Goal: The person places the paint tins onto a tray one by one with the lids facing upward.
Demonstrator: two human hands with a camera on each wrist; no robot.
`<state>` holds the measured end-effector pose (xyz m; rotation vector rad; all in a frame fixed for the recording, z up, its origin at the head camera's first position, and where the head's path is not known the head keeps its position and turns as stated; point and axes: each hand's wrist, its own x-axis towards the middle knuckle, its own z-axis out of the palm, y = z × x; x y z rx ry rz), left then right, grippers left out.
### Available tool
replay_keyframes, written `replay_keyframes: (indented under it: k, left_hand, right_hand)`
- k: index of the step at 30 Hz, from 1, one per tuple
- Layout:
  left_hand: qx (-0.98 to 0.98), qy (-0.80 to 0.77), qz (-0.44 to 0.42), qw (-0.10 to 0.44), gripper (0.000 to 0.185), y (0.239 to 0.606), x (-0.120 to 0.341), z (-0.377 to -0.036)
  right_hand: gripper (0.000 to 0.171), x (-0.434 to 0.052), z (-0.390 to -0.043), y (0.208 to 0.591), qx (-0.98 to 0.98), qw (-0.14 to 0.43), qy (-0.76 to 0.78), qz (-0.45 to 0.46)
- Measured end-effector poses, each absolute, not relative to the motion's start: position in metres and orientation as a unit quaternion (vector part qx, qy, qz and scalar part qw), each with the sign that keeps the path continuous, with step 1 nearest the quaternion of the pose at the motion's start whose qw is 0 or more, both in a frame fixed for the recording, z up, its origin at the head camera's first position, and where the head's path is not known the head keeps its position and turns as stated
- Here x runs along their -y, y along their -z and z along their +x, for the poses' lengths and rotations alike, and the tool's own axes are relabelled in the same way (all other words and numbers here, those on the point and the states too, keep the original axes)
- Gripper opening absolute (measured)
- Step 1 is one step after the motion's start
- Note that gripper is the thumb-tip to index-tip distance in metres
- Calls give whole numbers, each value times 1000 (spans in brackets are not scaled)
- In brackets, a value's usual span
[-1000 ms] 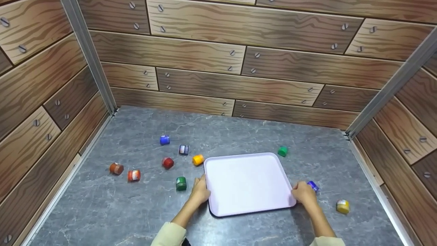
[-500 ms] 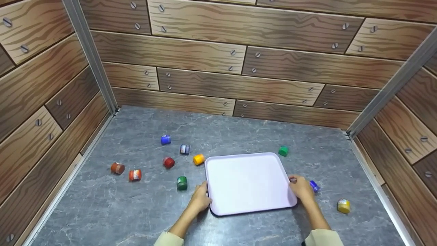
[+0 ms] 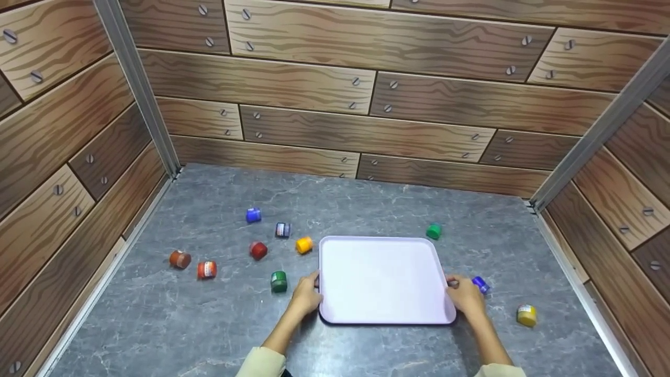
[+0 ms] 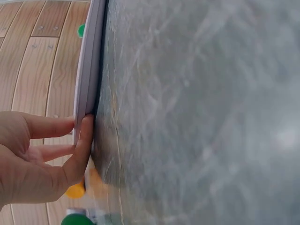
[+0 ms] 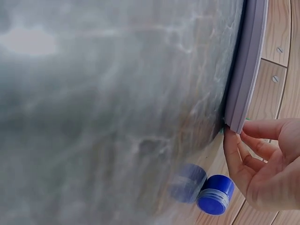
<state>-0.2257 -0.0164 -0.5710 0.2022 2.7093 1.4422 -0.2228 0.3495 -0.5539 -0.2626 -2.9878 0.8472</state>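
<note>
**Operator:** Tray orientation first: I see the pale lilac rectangular plastic tray (image 3: pixel 384 277) lying flat on the grey marbled tabletop (image 3: pixel 209 324), its edges square to the wooden back wall (image 3: pixel 366 94), its long axis running roughly from me toward that wall.

**Colleague:** And the fingers?

**Operator:** My left hand (image 3: pixel 305 296) pinches the tray's left rim near the front corner; the wrist view shows the thumb under the edge and straight fingers (image 4: pixel 49 126) over it. My right hand (image 3: pixel 465 297) clamps the right rim likewise, thumb (image 5: pixel 233 154) against the edge, fingers curled above.

**Colleague:** What sits near the tray?

**Operator:** Just right of it, beside that hand, lies a small blue-capped jar (image 3: pixel 480 285). A yellow jar (image 3: pixel 304 244) sits off its far-left corner, a green jar (image 3: pixel 278 281) left of it.
</note>
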Motion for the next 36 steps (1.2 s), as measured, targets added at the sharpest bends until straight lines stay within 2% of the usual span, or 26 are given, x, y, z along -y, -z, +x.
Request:
replay_keyframes:
  k: [5, 15, 36]
  left_hand:
    - [-867, -494, 61, 20, 52, 574, 16, -230]
    - [-833, -550, -16, 64, 48, 572, 11, -236]
    - [-854, -519, -12, 28, 50, 573, 4, -242]
  right_hand:
    - [27, -352, -218, 555, 957, 26, -277, -77]
    - [27, -356, -216, 554, 954, 19, -290, -77]
    - [28, -359, -218, 556, 957, 30, -279, -75]
